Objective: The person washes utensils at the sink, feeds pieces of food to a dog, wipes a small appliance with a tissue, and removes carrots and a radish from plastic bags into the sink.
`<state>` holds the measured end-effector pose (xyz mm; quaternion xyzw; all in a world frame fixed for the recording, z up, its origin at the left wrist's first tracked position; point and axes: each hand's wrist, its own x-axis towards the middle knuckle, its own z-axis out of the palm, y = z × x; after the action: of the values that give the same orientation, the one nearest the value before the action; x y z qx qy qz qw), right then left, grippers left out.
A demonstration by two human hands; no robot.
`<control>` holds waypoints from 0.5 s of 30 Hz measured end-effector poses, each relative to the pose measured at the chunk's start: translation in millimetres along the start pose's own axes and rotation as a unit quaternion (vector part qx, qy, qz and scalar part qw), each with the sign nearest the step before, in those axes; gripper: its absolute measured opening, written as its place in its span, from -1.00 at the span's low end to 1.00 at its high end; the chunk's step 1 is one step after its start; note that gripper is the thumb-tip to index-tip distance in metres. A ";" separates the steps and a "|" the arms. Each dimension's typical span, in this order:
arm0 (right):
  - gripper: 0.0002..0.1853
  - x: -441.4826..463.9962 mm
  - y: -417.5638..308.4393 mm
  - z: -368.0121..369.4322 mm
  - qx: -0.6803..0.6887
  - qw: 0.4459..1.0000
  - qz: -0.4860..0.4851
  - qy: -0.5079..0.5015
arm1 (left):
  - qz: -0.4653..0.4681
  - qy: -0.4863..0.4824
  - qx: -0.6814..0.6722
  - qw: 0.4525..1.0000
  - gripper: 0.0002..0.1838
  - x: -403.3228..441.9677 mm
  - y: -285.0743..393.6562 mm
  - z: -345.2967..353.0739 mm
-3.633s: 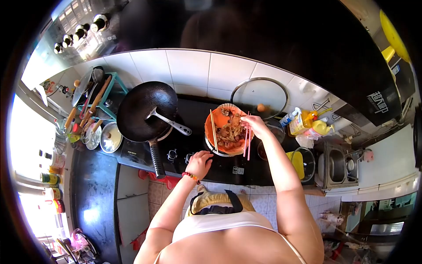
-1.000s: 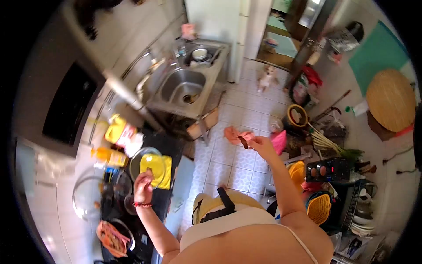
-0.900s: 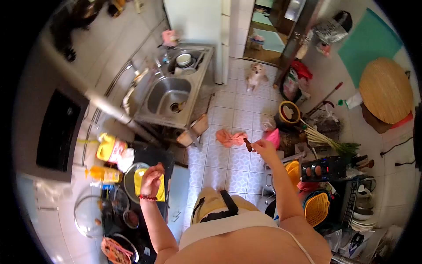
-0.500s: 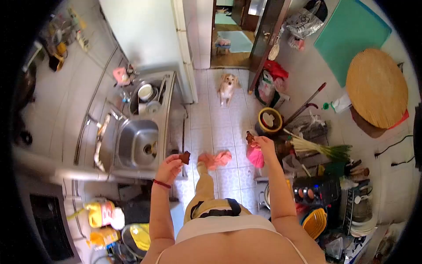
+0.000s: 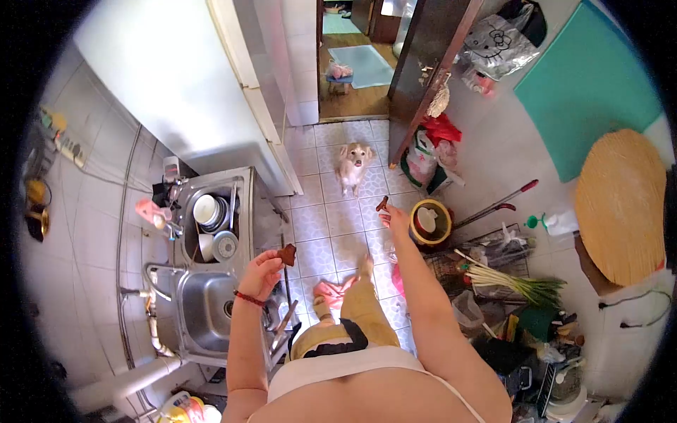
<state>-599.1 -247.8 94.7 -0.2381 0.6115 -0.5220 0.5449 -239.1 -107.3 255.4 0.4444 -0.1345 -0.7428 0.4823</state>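
Between the thumb and fingers of my left hand (image 5: 261, 273) is a flat, dark brown piece (image 5: 286, 254) that looks like meat. It is held up beside the sink's edge, and a red bracelet circles that wrist. My right hand (image 5: 396, 218) reaches farther forward and pinches a smaller brown piece (image 5: 382, 204) of similar look. Beyond it a light-coloured dog (image 5: 352, 168) sits on the tiles, facing me. The dog and the smaller piece are apart.
To the left stands a steel double sink (image 5: 206, 308) with bowls in one basin. A pink cloth (image 5: 331, 292) lies by my feet. On the right are a yellow-rimmed bucket (image 5: 443, 238), spring onions (image 5: 522, 287) and a round wooden board (image 5: 620, 208). A dark door (image 5: 423, 77) stands open ahead.
My right hand has stretched forward toward the dog with its brown piece. My body has stepped forward past the pink cloth. The left hand still holds its piece by the sink.
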 end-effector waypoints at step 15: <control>-0.73 313.4 54.2 84.4 -0.049 0.985 0.146 0.076 | -0.045 0.152 -0.076 0.984 -0.82 200.8 19.9 75.1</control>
<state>-598.6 -530.8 -73.2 -0.1318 0.7041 -0.4230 0.5549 -314.7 -302.3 204.1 0.5197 0.0175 -0.6953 0.4961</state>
